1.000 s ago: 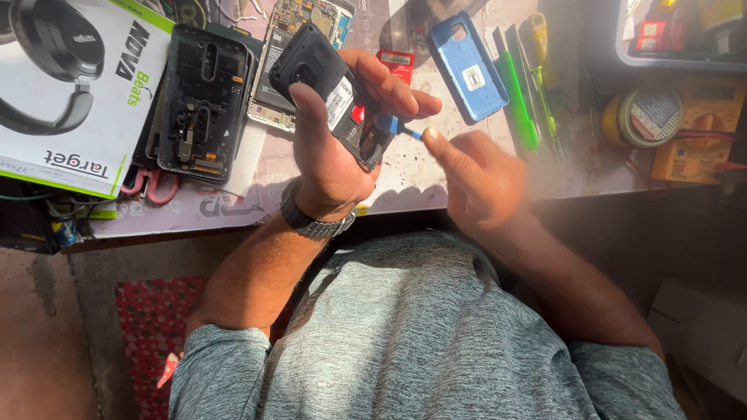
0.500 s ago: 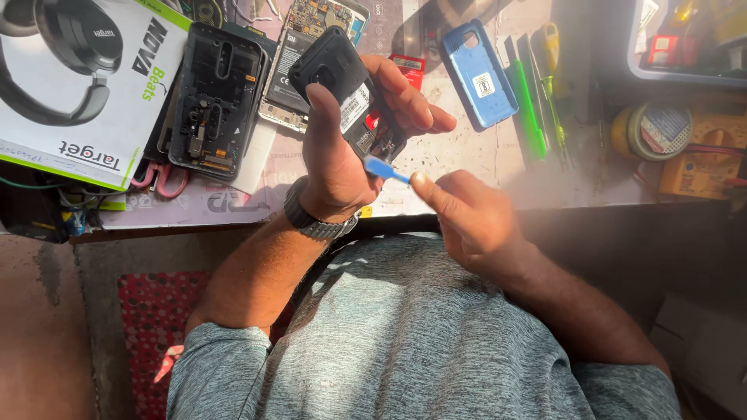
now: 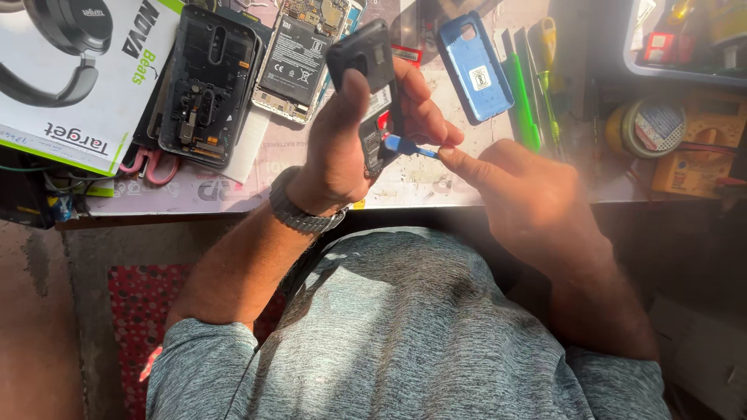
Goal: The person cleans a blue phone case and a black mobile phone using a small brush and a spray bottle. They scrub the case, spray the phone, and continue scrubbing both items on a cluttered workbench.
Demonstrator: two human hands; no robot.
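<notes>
Nearest you, your right hand (image 3: 529, 194) pinched a small blue pry tool (image 3: 405, 145) between thumb and forefinger, its tip set against the lower edge of the opened black phone (image 3: 366, 85). That grip was closed on the tool, near its rear end. As a judgement, a pinch closer to the tip would have given you steadier control and less chance of slipping into the exposed parts.

Your left hand (image 3: 350, 140), wristwatch (image 3: 299, 211) on the wrist, was wrapped around the phone, thumb across its back and fingers curled round the far side, holding it raised above the tabletop (image 3: 420, 183) and tilted toward you. That hold looked firm; bracing the left wrist on the tabletop edge would probably have steadied it further while you levered.

Beyond your hands lay a blue phone back cover (image 3: 475, 66), a green-handled tool (image 3: 523, 101) and a yellow-handled one just beside it. To the left sat a bare phone frame (image 3: 206, 85), another opened phone with its battery showing (image 3: 299, 58), and a headphone box (image 3: 70, 70). Far right stood a round roll (image 3: 646, 128) and a yellow meter (image 3: 704, 148).
</notes>
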